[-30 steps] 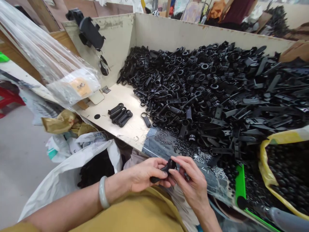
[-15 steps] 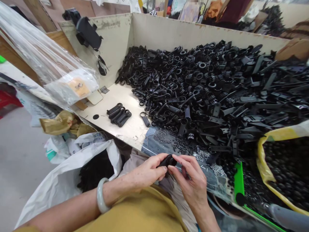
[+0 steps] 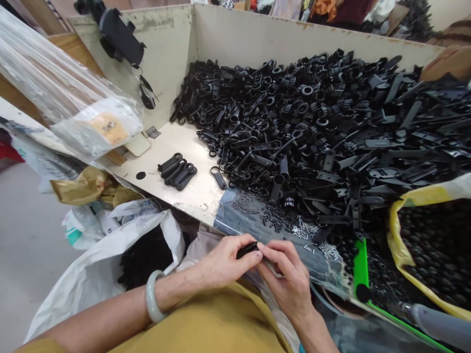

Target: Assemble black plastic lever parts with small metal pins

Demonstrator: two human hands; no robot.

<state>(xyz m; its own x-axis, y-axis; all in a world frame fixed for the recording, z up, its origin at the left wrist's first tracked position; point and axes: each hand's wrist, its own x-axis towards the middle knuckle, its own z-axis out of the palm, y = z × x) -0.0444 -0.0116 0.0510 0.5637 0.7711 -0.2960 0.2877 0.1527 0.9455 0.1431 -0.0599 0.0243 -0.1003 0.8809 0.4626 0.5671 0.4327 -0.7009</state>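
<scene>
Close to my body, my left hand (image 3: 231, 260) is closed around a small black plastic part (image 3: 247, 249), most of it covered by the fingers. My right hand (image 3: 285, 272) meets it there, its thumb and fingertips pinching the part's right end. Beyond my hands, several black handle-like pieces with ring ends (image 3: 177, 170) lie in a row on the pale tabletop. A single flat ringed piece (image 3: 218, 178) rests right of them. Small black bits (image 3: 272, 215) and silver pins (image 3: 303, 229) are scattered on the dark mat just past my hands.
A large heap of black plastic parts (image 3: 279, 127) fills the walled table. On the right stand a yellow-rimmed bag (image 3: 399, 235) of round black pieces and a green strip (image 3: 361, 267). A white sack (image 3: 91, 274) of black parts sits at lower left. Plastic sleeves (image 3: 73, 83) hang upper left.
The view has tilted slightly down. The black part has turned in my hands, with less of it showing now, and my right fingertips have moved closer to my left thumb.
</scene>
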